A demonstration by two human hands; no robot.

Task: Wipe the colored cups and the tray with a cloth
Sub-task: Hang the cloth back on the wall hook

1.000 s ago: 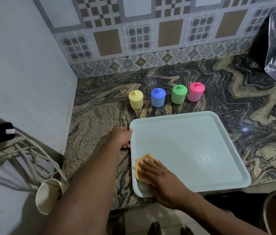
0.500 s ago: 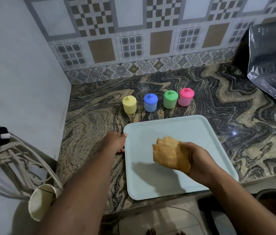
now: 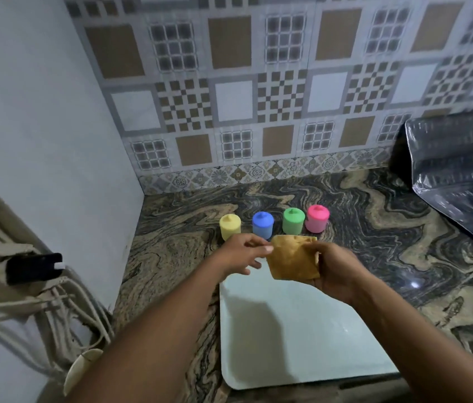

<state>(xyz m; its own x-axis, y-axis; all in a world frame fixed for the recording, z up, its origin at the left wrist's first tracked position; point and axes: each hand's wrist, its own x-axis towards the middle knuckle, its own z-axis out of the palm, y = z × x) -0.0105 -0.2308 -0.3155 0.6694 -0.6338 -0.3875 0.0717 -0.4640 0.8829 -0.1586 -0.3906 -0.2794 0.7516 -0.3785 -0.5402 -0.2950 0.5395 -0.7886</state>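
The right hand [image 3: 338,270] has its fingers curled round the right edge of the tan square cloth [image 3: 292,258], thumb in front and the rest hidden behind the fabric. The left hand [image 3: 242,255] meets it from the other side. Its thumb and forefinger close on the cloth's upper left corner, in what looks like a pinch, with the other fingers loosely bent. The cloth hangs between the two hands in the air, above the far edge of the pale blue-green plastic tray [image 3: 302,344], which lies flat on the swirled marble counter [image 3: 389,237].

Beyond the hands stands a row of four small cups, each apart from the next: the yellow cup [image 3: 230,226], the blue cup [image 3: 263,224], the green cup [image 3: 293,220] and the pink cup [image 3: 317,218].

The cloth looks soft and limp – it creases where it is gripped – so it likely wants folding into a pad before it meets a cup. The cups look light and smooth and would probably skid or tip under a wipe, so each is best held round its body. A dark plastic-wrapped object [image 3: 456,175] sits at the right.
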